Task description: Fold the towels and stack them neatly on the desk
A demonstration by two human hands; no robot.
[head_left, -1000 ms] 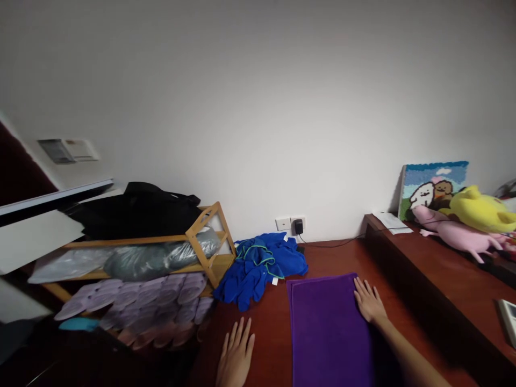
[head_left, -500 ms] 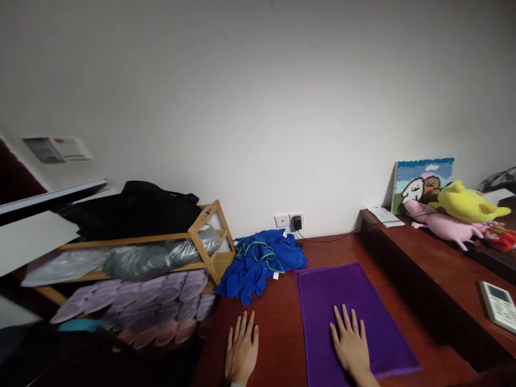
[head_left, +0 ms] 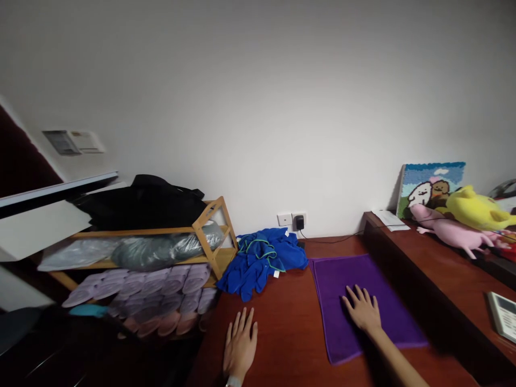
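A folded purple cloth [head_left: 338, 328] lies flat on the red-brown wooden tabletop [head_left: 288, 333]. My right hand [head_left: 364, 310] rests palm down on its middle, fingers spread, gripping nothing. To the left of the cloth, my left hand [head_left: 241, 341] is laid flat on the bare wood with its fingers stretched out. A crumpled heap of blue cloths [head_left: 262, 260] with green edging and white tags sits beyond my left hand, against the wall.
Left of the table stands a wooden rack [head_left: 213, 236] with a black bag [head_left: 149, 204] and rows of slippers [head_left: 177, 279]. A raised ledge on the right carries plush toys [head_left: 451, 228], a picture [head_left: 433, 185] and a calculator-like device [head_left: 503, 317]. A black plug [head_left: 299, 222] is in the wall.
My right hand and the purple cloth have shifted away from me and to the right; the cloth's near edge now shows. My left hand has stayed nearly in place. The view has turned slightly.
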